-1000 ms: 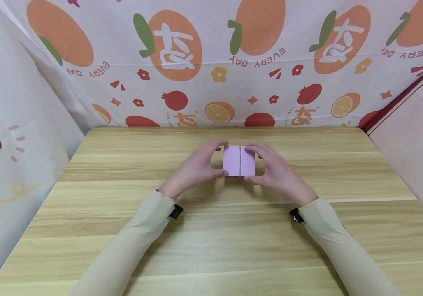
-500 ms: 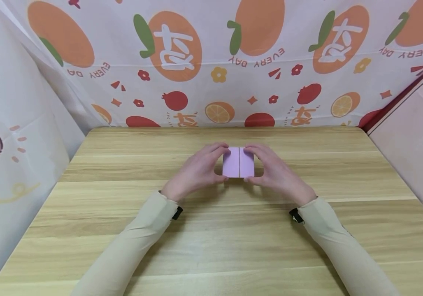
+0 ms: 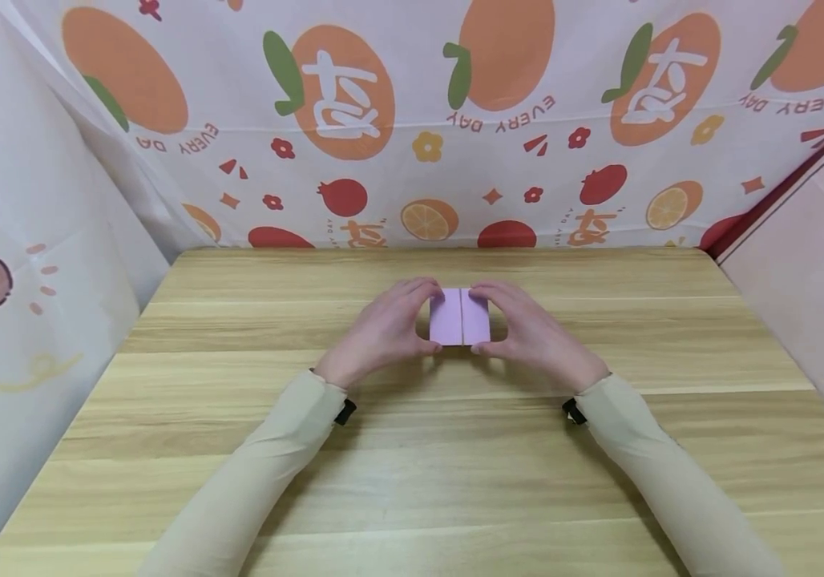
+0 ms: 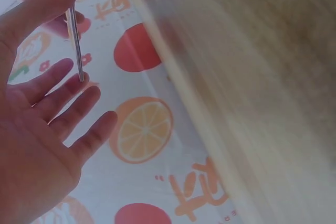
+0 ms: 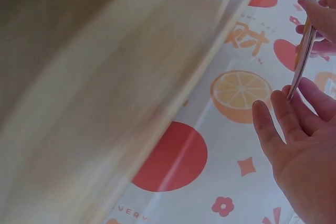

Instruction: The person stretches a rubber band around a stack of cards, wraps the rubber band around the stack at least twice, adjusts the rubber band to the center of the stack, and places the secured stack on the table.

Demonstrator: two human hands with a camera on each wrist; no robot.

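Note:
A flat, pale pink-purple square (image 3: 446,319), thin like a small stack of paper or cards, is held just above the table. Down its middle runs a narrow tan line (image 3: 462,319) that looks like a rubber band. My left hand (image 3: 389,327) pinches its left side between thumb and fingertips at the near and far edges. On the opposite side my right hand (image 3: 536,330) pinches it in the same way. Edge-on, the thin square (image 4: 75,38) shows in the left wrist view and the same square (image 5: 305,45) in the right wrist view.
The wooden table (image 3: 397,481) spreads under both hands. Behind it hangs a white cloth (image 3: 397,172) printed with fruit. Another pale cloth (image 3: 37,184) hangs at the left, and a light panel (image 3: 809,264) stands at the right.
My left fingers have shifted on the square's far edge. Both hands and the square have moved slightly left and a little nearer in the head view.

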